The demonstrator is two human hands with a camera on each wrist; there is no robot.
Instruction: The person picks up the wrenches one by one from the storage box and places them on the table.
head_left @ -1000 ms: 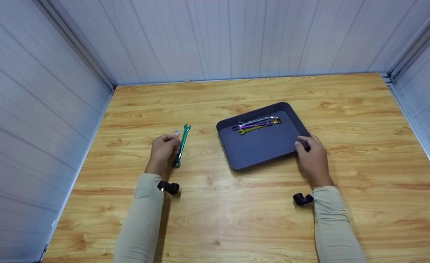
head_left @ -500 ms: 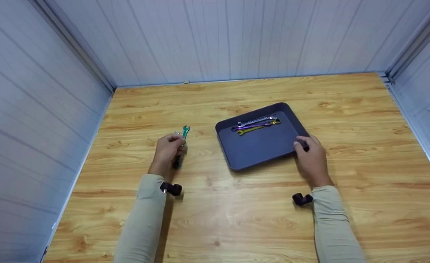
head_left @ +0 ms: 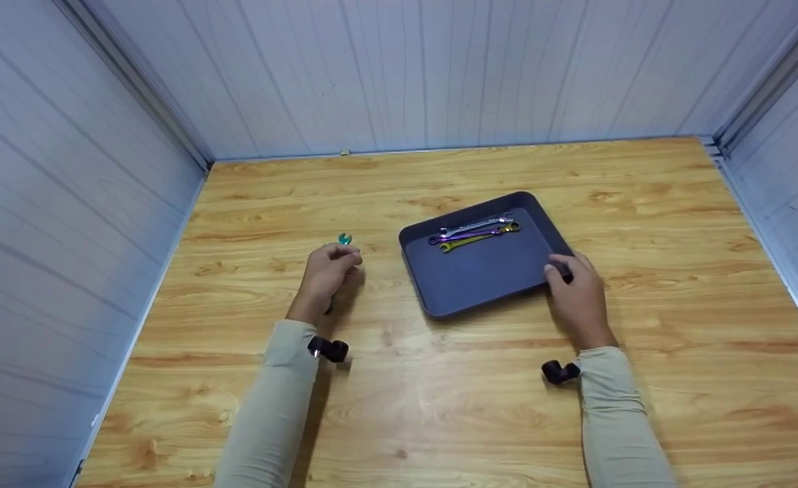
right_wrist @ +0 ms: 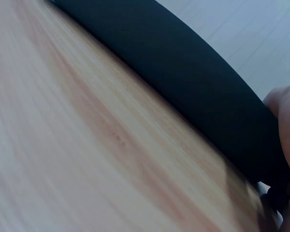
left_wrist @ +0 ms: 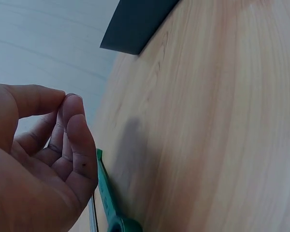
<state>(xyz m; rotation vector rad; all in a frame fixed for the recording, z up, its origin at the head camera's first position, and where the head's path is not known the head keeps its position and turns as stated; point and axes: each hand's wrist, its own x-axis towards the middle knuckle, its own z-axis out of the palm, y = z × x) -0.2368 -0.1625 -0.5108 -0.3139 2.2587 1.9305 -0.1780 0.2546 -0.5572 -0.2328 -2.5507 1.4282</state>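
The left hand (head_left: pixel 328 271) hangs above the worktop (head_left: pixel 399 407), thumb tip meeting the fingertips, the fingers curled in with nothing visible between them. Beneath it lies a green wrench (left_wrist: pixel 106 193) — in the head view only its open end and a little of its near end show past the hand — with a slim metal piece (left_wrist: pixel 92 215) beside it, mostly hidden.

A strip of wood separates that hand from the left edge of the dark tray (head_left: pixel 487 285), which sits askew to the worktop's far edge. The right hand (head_left: pixel 580 298) grips the tray's near right corner, thumb inside the rim. In the tray, toward its far wall, a silver wrench (head_left: pixel 480 224), a purple wrench (head_left: pixel 467 236) and a yellow wrench (head_left: pixel 465 242) lie bunched together, with bare tray floor on the near side. Worktop extends on all sides of the tray; the back wall (head_left: pixel 399 74) stands well beyond it.
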